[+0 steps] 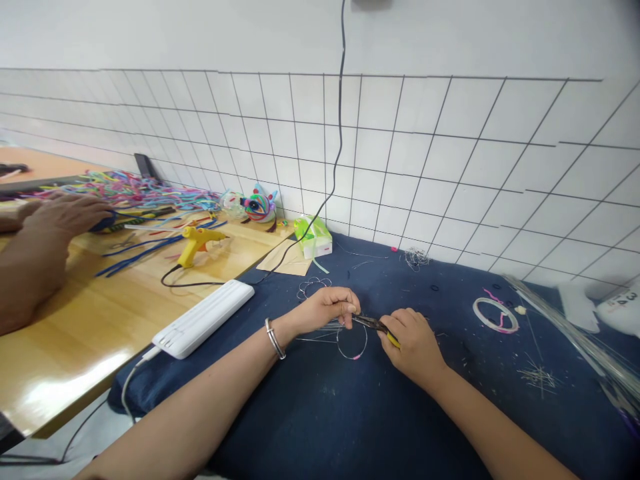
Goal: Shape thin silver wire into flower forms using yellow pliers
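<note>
Over the dark blue cloth, my left hand (336, 308) is closed, thumb and fingers pinched on a thin wire ring (367, 341). The ring hangs below the fingertips and has a small pink piece at its bottom. My right hand (414, 343) is wrapped round the yellow handles of the pliers (390, 335). The dark jaws of the pliers point left and meet the wire at my left fingertips; their exact grip is too small to tell. Straight wires (317, 339) lie beneath my left hand, and a flower-shaped wire (313, 287) lies just behind it.
At left are a white power strip (204, 319), a yellow glue gun (193, 245) and another person's hands (65, 213). A black cable hangs down the wall. A tape roll (477, 313) and a wire bundle (565, 320) lie at right, a green-and-white box (323, 247) behind.
</note>
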The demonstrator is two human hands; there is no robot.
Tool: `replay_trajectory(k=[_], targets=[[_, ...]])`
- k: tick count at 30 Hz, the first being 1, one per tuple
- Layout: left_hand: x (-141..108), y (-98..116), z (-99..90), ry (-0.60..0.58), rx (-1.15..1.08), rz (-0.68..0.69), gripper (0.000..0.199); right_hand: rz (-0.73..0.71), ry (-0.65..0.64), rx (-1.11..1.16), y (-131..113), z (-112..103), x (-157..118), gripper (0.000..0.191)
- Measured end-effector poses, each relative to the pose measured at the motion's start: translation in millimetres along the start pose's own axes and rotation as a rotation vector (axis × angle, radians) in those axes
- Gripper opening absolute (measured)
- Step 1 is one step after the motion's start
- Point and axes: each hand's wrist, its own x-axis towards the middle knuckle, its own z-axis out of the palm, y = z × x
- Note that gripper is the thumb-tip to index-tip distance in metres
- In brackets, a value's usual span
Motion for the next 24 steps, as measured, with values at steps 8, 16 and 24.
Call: replay_trajectory(k=[8, 16, 24], targets=[[1.0, -1.5, 0.0, -0.010, -0.028, -0.009, 0.023, -0.001, -0.014, -0.032, -0.7, -1.1, -0.6, 0.016], [0.1, 1.2, 1.3, 0.013, -0.037, -0.012, 0.022, 0.014, -0.006, -0.027, -0.6, 0.1, -0.4, 0.016], [2.9, -1.1, 8.5, 0.101, -0.038, -0.038, 0.022, 0.021, 0.043, -0.113, 0.2, 1.9, -1.4, 0.018]])
